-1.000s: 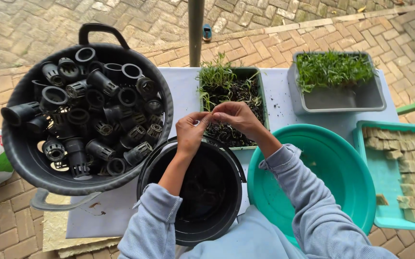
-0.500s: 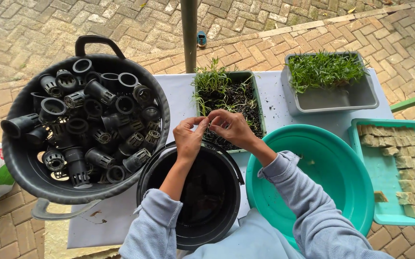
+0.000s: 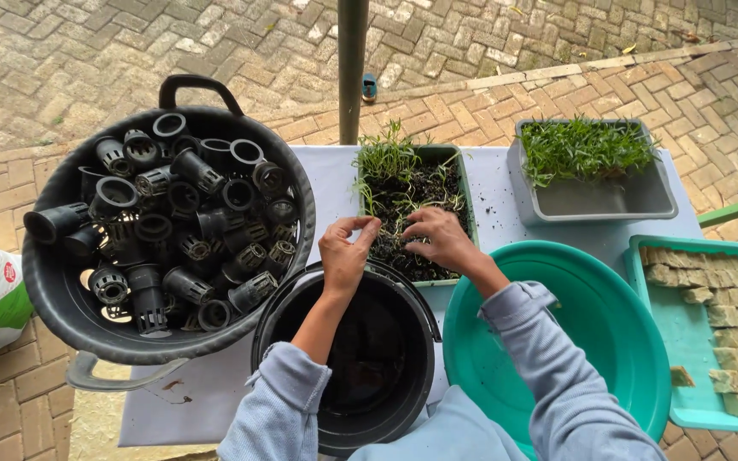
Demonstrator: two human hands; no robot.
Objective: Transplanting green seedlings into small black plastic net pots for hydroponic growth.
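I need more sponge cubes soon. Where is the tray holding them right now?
In the head view, the teal tray of sponge cubes lies at the table's far right edge, beside the round green basin and below the grey seedling tub.

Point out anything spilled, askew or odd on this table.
Dark soil crumbs lie scattered on the white table beside the green seedling tray. One tan cube sits apart from the rows in the teal tray. Nothing else stands out.

Seedling tray behind bucket, w/ pot tub left.
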